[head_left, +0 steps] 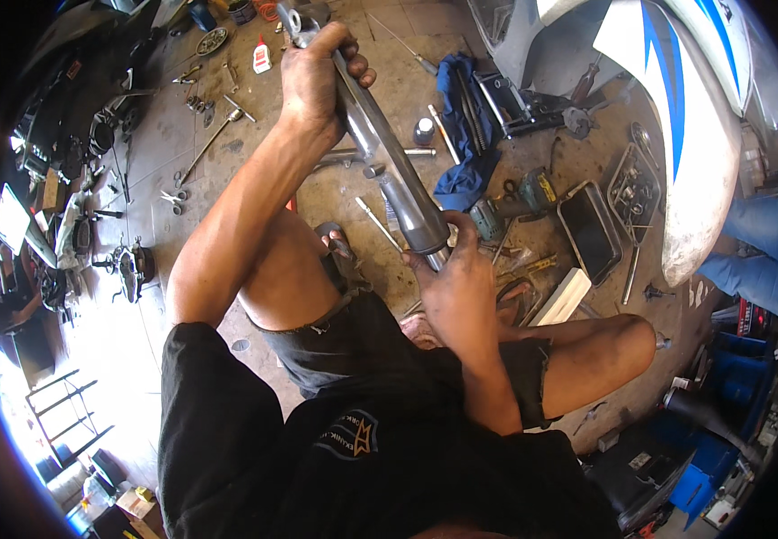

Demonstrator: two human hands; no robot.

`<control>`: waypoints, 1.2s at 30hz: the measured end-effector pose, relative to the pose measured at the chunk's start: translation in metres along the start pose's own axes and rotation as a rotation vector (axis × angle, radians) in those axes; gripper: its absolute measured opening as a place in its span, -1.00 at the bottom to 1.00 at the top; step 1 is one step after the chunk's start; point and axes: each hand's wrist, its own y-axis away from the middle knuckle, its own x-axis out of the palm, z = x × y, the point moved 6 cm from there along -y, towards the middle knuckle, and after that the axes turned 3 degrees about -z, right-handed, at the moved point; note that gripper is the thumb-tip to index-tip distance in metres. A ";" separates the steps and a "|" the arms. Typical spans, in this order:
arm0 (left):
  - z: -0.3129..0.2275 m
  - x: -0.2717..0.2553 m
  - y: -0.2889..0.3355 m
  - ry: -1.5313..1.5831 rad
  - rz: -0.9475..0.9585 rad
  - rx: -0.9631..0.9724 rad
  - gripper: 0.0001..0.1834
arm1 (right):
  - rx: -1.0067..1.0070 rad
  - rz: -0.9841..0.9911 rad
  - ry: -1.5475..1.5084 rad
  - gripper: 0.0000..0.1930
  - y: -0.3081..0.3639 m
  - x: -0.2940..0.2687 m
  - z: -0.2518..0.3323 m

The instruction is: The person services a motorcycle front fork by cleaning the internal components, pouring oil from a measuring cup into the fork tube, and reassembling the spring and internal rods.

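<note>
A grey metal motorcycle fork leg [393, 171] is held up slantwise before me, its eyelet end at the upper left and its other end near my body. My left hand [317, 81] is wrapped round it just below the eyelet, arm stretched out. At the near end, my right hand [456, 278] grips around the rim and the narrower bright tube that shows there, thumb and fingers on either side. Part of that tube is hidden by the hand. On the floor beyond lie a dark blue cloth [462, 126] and a teal power tool [519, 202].
Black trays [591, 234] of parts lie at right, below white-and-blue motorcycle bodywork [712, 126]. A T-handle wrench [214, 139], scissors [173, 199] and a white bottle with a red cap [261, 56] lie to the left. A blue toolbox [703, 467] stands at lower right; someone's blue-jeaned leg [757, 242] is near.
</note>
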 end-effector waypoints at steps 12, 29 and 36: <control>-0.034 -0.007 -0.039 0.156 0.421 -0.157 -0.89 | 0.572 1.565 -2.193 -0.53 0.102 0.049 0.004; 0.003 0.013 0.017 0.096 0.120 -0.140 -0.86 | -0.121 -0.048 -0.120 -0.37 0.036 -0.016 0.024; -0.005 0.018 -0.004 0.166 0.368 -0.198 -0.88 | 0.707 1.106 -1.844 -0.37 0.074 0.046 0.008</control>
